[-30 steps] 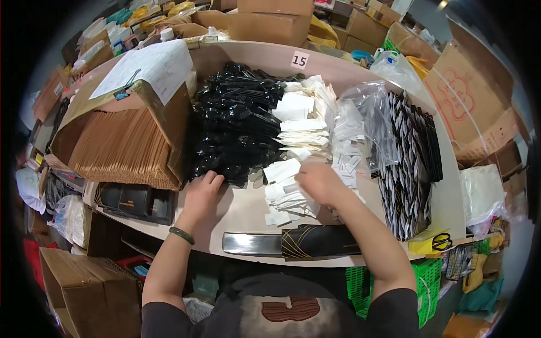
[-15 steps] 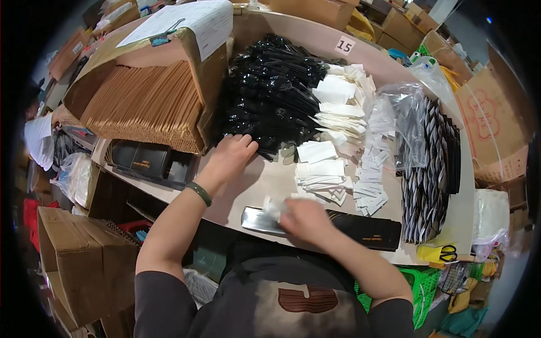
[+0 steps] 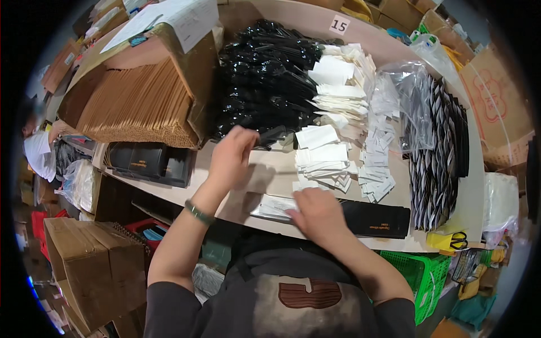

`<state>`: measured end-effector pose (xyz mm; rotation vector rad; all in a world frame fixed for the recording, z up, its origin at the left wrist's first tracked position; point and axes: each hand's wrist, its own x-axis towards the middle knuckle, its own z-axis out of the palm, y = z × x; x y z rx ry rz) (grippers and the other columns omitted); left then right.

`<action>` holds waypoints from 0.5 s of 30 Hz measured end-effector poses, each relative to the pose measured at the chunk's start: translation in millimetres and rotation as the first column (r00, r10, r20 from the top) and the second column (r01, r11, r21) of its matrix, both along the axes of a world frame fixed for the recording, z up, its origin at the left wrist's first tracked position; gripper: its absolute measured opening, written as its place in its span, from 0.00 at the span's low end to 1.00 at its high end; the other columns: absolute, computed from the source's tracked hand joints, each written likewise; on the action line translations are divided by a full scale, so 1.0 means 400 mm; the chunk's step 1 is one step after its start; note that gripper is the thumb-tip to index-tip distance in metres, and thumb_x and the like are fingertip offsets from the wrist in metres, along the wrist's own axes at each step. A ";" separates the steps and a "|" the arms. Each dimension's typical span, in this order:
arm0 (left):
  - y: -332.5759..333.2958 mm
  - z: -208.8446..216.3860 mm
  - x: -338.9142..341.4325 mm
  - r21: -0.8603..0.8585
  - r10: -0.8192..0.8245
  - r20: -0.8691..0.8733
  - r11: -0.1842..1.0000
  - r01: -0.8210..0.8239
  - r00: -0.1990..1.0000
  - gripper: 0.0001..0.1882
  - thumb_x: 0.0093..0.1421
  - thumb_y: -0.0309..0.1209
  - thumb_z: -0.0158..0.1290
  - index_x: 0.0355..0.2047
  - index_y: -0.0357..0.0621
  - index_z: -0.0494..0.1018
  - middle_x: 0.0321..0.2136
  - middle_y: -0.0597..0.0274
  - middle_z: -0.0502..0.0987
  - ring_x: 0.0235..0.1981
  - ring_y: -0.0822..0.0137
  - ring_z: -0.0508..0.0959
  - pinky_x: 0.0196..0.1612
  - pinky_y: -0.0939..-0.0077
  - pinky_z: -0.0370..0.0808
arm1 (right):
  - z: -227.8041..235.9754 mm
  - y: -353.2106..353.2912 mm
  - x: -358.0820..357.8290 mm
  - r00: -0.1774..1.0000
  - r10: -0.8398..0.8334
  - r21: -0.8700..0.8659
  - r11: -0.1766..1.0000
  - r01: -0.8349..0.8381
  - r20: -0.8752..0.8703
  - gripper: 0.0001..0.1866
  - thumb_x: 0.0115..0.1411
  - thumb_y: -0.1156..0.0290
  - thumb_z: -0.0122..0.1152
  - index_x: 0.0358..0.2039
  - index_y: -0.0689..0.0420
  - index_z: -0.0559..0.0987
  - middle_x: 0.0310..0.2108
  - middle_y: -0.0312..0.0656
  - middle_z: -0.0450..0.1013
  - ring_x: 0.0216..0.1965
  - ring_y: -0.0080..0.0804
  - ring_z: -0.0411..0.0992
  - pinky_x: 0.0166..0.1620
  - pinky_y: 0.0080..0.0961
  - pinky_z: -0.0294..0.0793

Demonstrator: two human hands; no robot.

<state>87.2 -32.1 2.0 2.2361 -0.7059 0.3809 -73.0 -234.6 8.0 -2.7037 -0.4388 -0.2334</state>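
My left hand (image 3: 232, 160) has curled fingers at the near edge of a pile of glossy black plastic cutlery in clear wrap (image 3: 265, 84). One black piece (image 3: 271, 137) pokes out beside its fingertips; the grip is partly hidden. Near the front edge of the table, my right hand (image 3: 320, 217) is closed with its thumb against a white paper packet (image 3: 275, 207). That packet lies over a shiny strip, in line with a stack of flat black sleeves (image 3: 376, 220). White napkin packets (image 3: 321, 155) are heaped between the hands, with small white sachets (image 3: 376, 169) to their right.
A cardboard box of brown paper sleeves (image 3: 132, 107) stands at the left, more black sleeves (image 3: 138, 160) before it. At the right are a clear plastic bag (image 3: 416, 107), patterned black-and-grey sleeves (image 3: 437, 163) and yellow-and-black scissors (image 3: 451, 241). Below sits a green crate (image 3: 431, 281).
My left hand has drawn back slightly from the pile, fingers curling, a black piece beside them. The white packet, blurred in my right hand before, now lies flat on the shiny strip.
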 end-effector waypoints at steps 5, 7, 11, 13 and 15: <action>0.020 -0.054 -0.198 0.042 -0.365 -0.345 0.914 0.402 0.865 0.05 0.51 0.24 0.60 0.30 0.45 0.77 0.28 0.57 0.75 0.33 0.53 0.76 0.36 0.63 0.74 | -0.026 -0.102 -0.067 0.994 0.027 0.155 0.987 -0.043 0.104 0.21 0.55 0.67 0.66 0.49 0.59 0.77 0.48 0.45 0.76 0.49 0.46 0.74 0.52 0.40 0.72; -0.023 -0.079 -0.236 0.098 -0.302 -0.302 0.934 0.345 0.904 0.07 0.49 0.27 0.64 0.28 0.46 0.77 0.28 0.57 0.77 0.33 0.53 0.77 0.37 0.62 0.75 | -0.070 -0.074 -0.065 0.981 0.156 0.050 0.985 -0.163 0.119 0.20 0.56 0.68 0.65 0.49 0.59 0.77 0.51 0.46 0.75 0.52 0.45 0.73 0.55 0.42 0.70; 0.004 0.050 -0.151 0.144 -0.265 -0.059 0.952 0.270 0.963 0.05 0.49 0.26 0.61 0.28 0.46 0.77 0.28 0.59 0.77 0.34 0.54 0.78 0.37 0.64 0.75 | -0.108 -0.068 -0.053 0.954 0.269 -0.108 0.961 -0.256 0.135 0.19 0.58 0.71 0.62 0.50 0.61 0.77 0.55 0.48 0.72 0.58 0.43 0.70 0.60 0.44 0.67; 0.092 0.140 -0.016 0.169 -0.049 0.150 0.985 0.023 0.987 0.11 0.49 0.18 0.59 0.33 0.43 0.79 0.31 0.57 0.80 0.34 0.58 0.80 0.38 0.70 0.76 | -0.100 -0.084 -0.061 0.954 0.258 -0.087 0.965 -0.247 0.153 0.18 0.57 0.72 0.62 0.48 0.63 0.77 0.52 0.49 0.74 0.54 0.44 0.72 0.57 0.42 0.70; 0.160 0.235 0.099 0.118 0.346 0.348 0.906 -0.407 0.871 0.07 0.58 0.21 0.55 0.36 0.42 0.79 0.34 0.55 0.80 0.35 0.54 0.81 0.38 0.66 0.77 | -0.131 -0.080 -0.072 0.945 0.217 0.010 0.974 -0.226 0.246 0.17 0.56 0.74 0.62 0.46 0.62 0.78 0.47 0.49 0.75 0.48 0.44 0.74 0.49 0.40 0.75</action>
